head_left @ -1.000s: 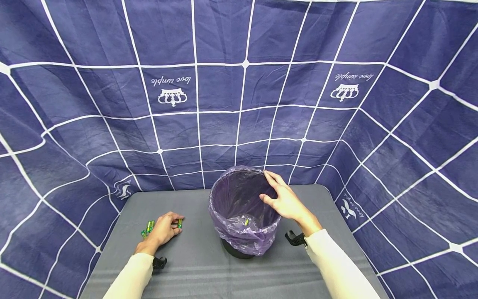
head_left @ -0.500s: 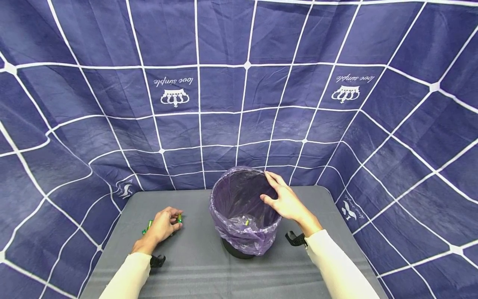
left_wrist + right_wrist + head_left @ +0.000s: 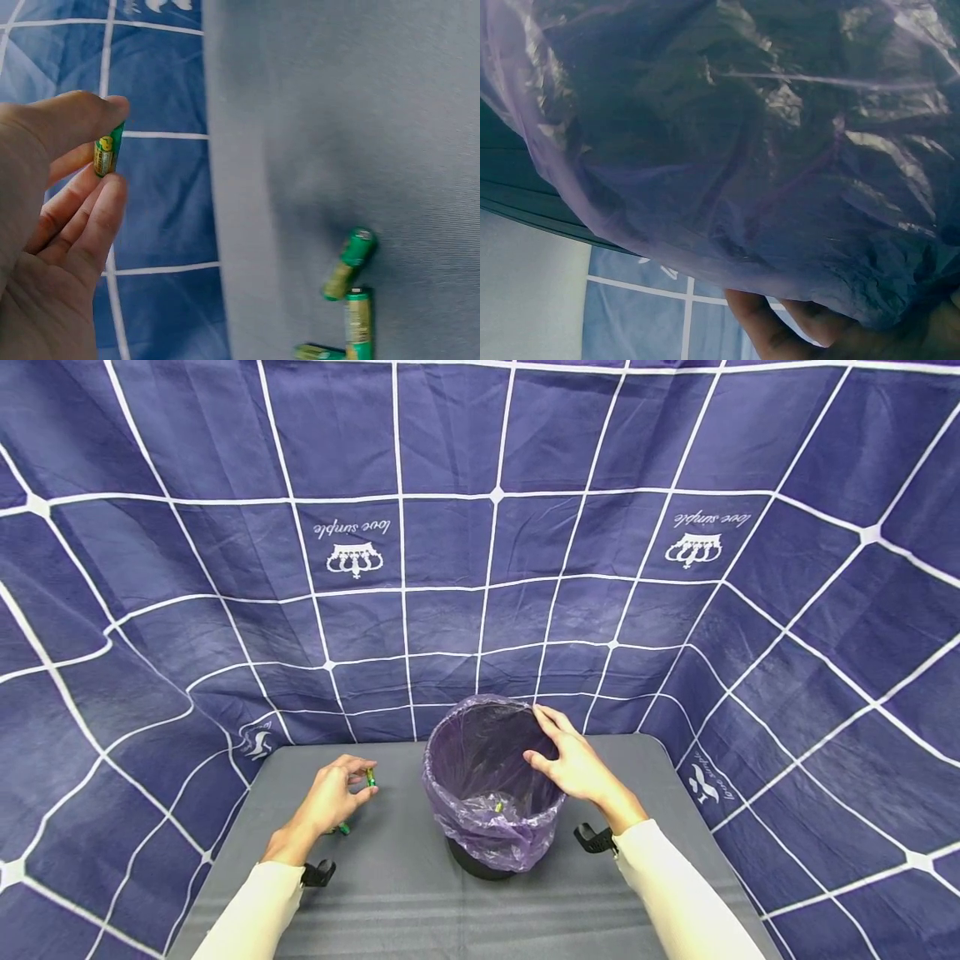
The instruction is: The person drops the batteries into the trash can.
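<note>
My left hand (image 3: pixel 330 796) pinches a small green and yellow battery (image 3: pixel 109 150) between thumb and fingers, left of the bin and raised off the table. Behind and below it, partly hidden by the wrist in the head view, lie more batteries (image 3: pixel 358 322) of the same kind. At the right side of the bin (image 3: pixel 482 865), which is lined with a purple plastic bag (image 3: pixel 480 735), rests my right hand (image 3: pixel 577 766). Its fingers lie fairly straight along the rim, with the thumb over the opening. Down inside the bag shows a small yellow-green item (image 3: pixel 498 807).
A grey cloth covers the table (image 3: pixel 405 893). Dark blue curtains (image 3: pixel 450 543) with white grid lines hang behind it and at both sides. A black strap device (image 3: pixel 318 872) sits on each wrist.
My left hand has risen from near the tabletop and moved slightly away from me, carrying the battery with it. The right hand and the bin stay where they were.
</note>
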The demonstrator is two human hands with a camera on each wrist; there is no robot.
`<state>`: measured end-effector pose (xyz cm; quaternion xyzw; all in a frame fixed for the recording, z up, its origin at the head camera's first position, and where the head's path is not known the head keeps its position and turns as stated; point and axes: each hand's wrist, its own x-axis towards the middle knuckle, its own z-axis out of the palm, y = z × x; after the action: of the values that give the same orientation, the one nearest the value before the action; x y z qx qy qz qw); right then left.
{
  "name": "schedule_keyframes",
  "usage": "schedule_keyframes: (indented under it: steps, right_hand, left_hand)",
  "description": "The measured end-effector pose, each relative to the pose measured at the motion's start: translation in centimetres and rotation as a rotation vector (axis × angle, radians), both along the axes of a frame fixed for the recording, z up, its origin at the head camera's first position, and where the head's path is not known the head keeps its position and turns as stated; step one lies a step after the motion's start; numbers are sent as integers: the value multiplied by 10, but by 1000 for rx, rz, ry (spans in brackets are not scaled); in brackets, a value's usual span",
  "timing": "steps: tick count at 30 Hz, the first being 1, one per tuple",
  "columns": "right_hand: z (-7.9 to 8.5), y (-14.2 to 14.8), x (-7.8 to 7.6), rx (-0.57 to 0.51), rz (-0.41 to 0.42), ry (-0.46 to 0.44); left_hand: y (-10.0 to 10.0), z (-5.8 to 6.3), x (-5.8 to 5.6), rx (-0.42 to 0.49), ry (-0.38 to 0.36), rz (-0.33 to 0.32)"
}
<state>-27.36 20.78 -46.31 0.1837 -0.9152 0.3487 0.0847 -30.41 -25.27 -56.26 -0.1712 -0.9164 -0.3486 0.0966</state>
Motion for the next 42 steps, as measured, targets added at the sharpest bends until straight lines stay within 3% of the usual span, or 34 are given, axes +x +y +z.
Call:
schedule_keyframes:
  steps: [10,21,27,36,42]
  right_hand:
    - [-2,0,-1,-2,0,3]
    - [-2,-2,0,2,3,-11]
    - [-3,0,-1,-6,5,-6]
    - [-2,2,0,-7,-3,-9]
    - [0,2,0,-10,-4,-8]
  left_hand:
    - [16,36,0,-44,162,-45]
    - [39,75,7,-14,304,-114]
    - [56,103,13,16,380,-169]
    - [93,149,18,30,403,-251]
    - [113,167,19,51,452,-339]
